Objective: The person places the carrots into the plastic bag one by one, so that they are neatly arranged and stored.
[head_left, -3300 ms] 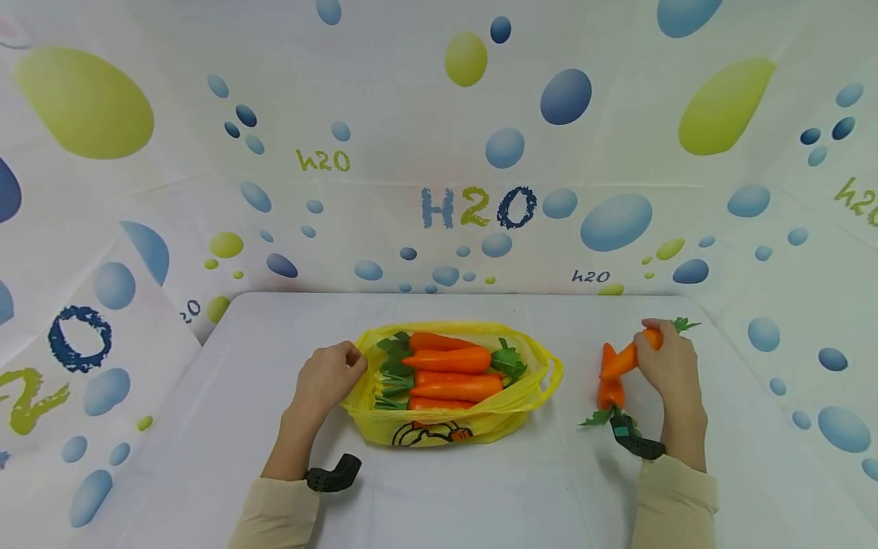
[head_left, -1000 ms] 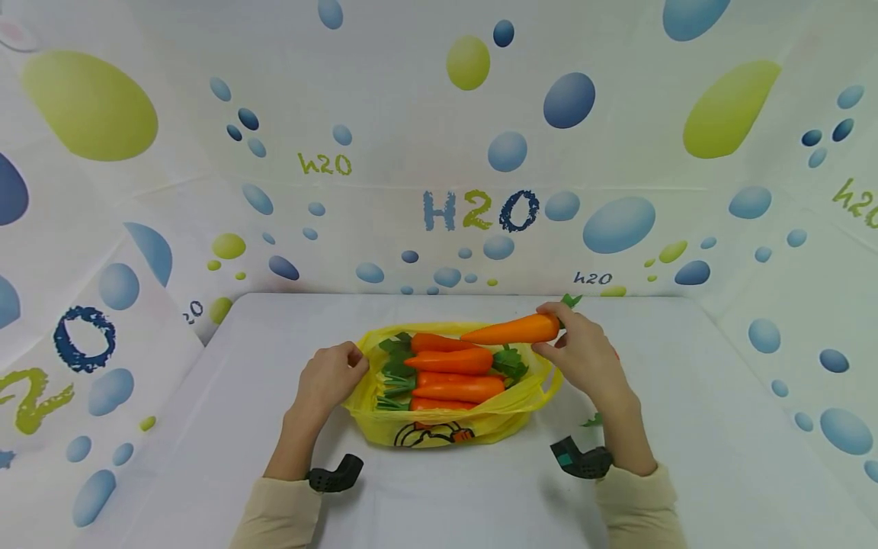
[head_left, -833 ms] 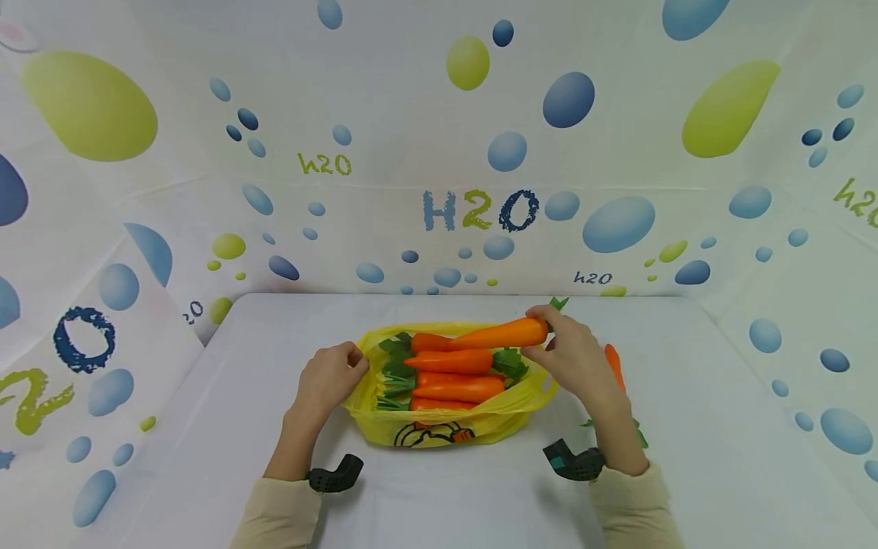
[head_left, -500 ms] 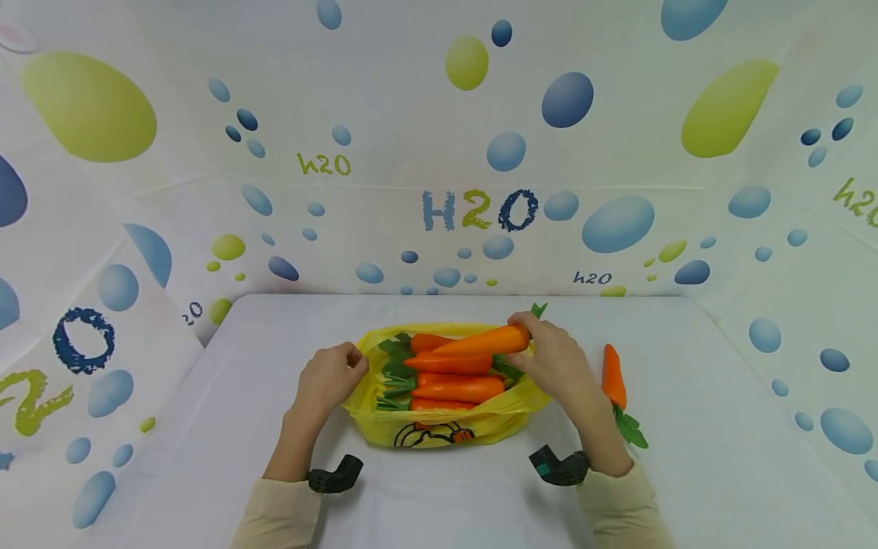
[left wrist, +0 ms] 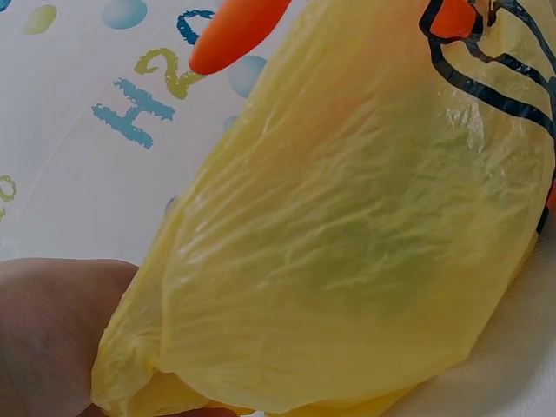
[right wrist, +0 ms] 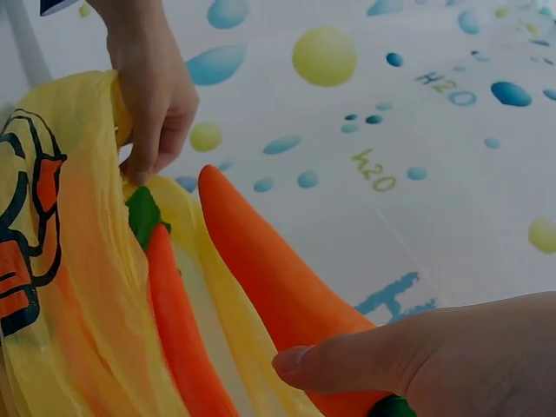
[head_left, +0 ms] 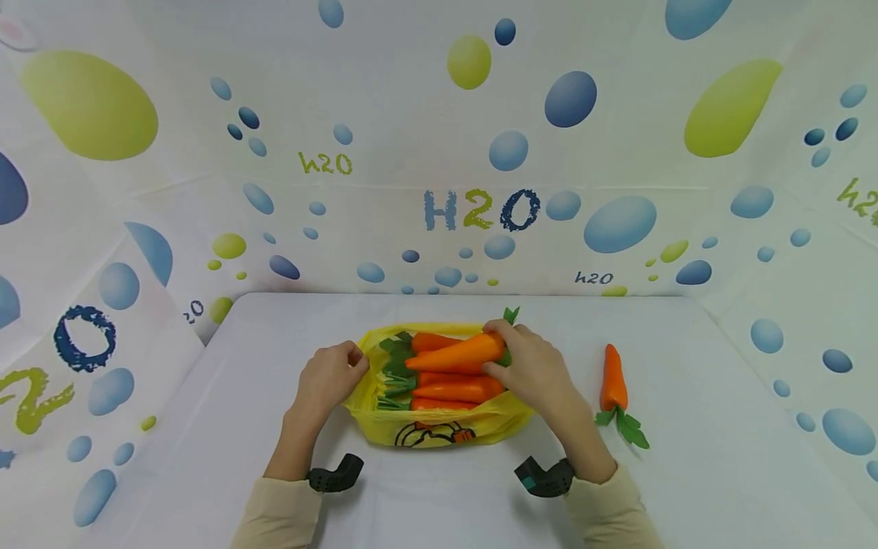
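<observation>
A yellow plastic bag (head_left: 439, 431) with a printed front lies open-mouthed on the table, several orange carrots (head_left: 456, 391) with green tops inside it. At the bag's left edge my left hand (head_left: 332, 377) pinches the plastic; the left wrist view shows the bag's side (left wrist: 347, 243) bunched at the thumb. My right hand (head_left: 531, 366) grips a carrot (head_left: 456, 354) near its leafy end, over the bag's opening, its tip pointing left. In the right wrist view the thumb presses along this carrot (right wrist: 269, 252). The far fingers are hidden there.
One more carrot (head_left: 613, 379) lies on the white table (head_left: 425, 503) right of the bag, leaves toward me. Behind the table hangs a white backdrop (head_left: 384, 91) with blue and green spots. Black wrist cameras (head_left: 545, 476) sit on both forearms.
My right hand has picked up a carrot from the right of the table and carried it left, then lower over the bag. My left hand has stayed at the bag's edge.
</observation>
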A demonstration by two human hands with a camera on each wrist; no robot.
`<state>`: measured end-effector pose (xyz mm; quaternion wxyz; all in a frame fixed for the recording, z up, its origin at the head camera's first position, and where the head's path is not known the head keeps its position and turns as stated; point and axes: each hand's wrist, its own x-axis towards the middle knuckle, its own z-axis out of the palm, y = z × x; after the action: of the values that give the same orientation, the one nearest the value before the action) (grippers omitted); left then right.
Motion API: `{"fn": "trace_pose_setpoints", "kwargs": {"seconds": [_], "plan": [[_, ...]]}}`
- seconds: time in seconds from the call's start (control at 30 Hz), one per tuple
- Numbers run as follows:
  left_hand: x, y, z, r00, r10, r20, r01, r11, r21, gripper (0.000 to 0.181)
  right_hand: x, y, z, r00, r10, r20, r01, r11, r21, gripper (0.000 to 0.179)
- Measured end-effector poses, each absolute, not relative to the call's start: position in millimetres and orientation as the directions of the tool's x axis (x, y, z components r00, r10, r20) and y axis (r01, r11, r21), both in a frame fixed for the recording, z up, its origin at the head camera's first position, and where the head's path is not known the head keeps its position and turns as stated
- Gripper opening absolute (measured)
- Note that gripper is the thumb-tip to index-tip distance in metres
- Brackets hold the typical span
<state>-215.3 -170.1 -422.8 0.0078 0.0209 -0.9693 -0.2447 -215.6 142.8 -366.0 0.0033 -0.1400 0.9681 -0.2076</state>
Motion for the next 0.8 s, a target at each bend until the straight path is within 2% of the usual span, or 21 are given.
{"fn": "trace_pose_setpoints", "kwargs": {"seconds": [0.8], "plan": [[-215.4, -170.9, -422.2, -0.999, -0.043, 0.002, -0.037, 0.878, 0.477, 0.022, -218.5, 139.0, -383.6, -0.964, -0.265, -0.036, -0.244, 0.927, -0.284, 0.057]]}}
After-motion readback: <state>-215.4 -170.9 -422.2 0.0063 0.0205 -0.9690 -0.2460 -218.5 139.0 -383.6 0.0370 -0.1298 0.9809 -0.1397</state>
